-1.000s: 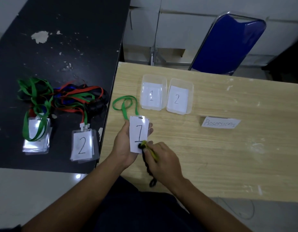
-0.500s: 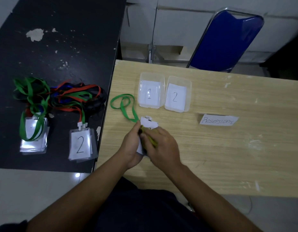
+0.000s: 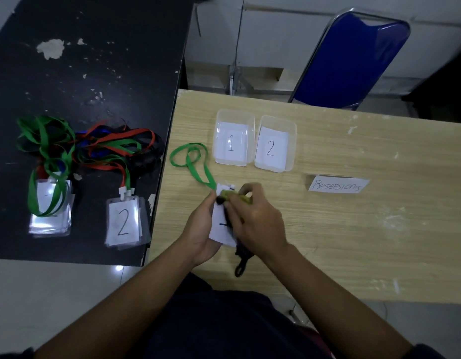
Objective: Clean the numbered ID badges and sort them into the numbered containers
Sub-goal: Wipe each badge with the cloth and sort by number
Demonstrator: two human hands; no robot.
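Yellow-green cloth (image 3: 233, 196) higher on badge (image 3: 221, 224)

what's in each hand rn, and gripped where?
Left hand holds the badge by its left edge. Right hand grips a yellow-green cloth in its fingers, pressed on the badge's top.

The person is showing two bare forearms, uncovered from wrist to elbow. The left hand (image 3: 202, 229) and right hand (image 3: 258, 221) are wearing no gloves, rings, or watch as far as can be seen. Dark sleeve edges are appearing at the lower frame corners, one near each elbow. Dark navy clothing (image 3: 211, 327) is covering the lap and torso, lying between the two forearms. A reddish patch is showing on it beside the right forearm.
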